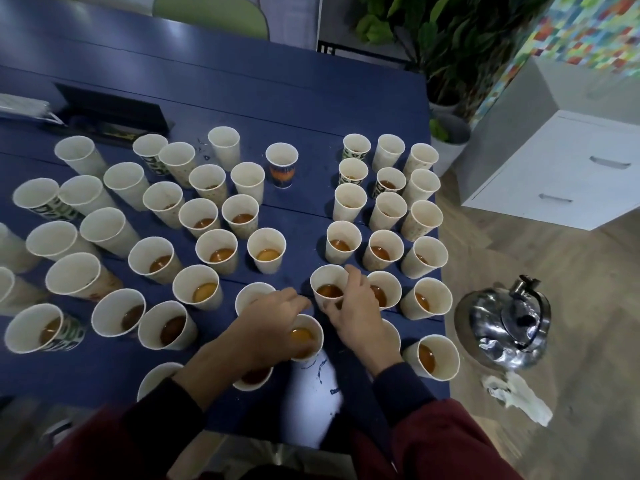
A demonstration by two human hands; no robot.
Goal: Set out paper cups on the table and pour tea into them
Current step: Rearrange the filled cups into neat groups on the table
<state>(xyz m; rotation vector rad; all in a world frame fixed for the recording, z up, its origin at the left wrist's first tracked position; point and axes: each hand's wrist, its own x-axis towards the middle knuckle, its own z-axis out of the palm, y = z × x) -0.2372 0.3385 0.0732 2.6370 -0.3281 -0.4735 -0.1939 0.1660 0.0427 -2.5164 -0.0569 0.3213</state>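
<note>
Arranging step: right hand [353, 306] grips a tea-filled white paper cup [327, 289] near the blue table's [311, 109] front edge; left hand's [273, 317] hold is unclear. Next: move it level.

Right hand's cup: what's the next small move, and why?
Probably ease the grip and lift the right hand straight up. Its cup already holds tea and seems set on the table level with its row; neighbouring cups crowd close, so a sideways exit risks a spill.
</note>
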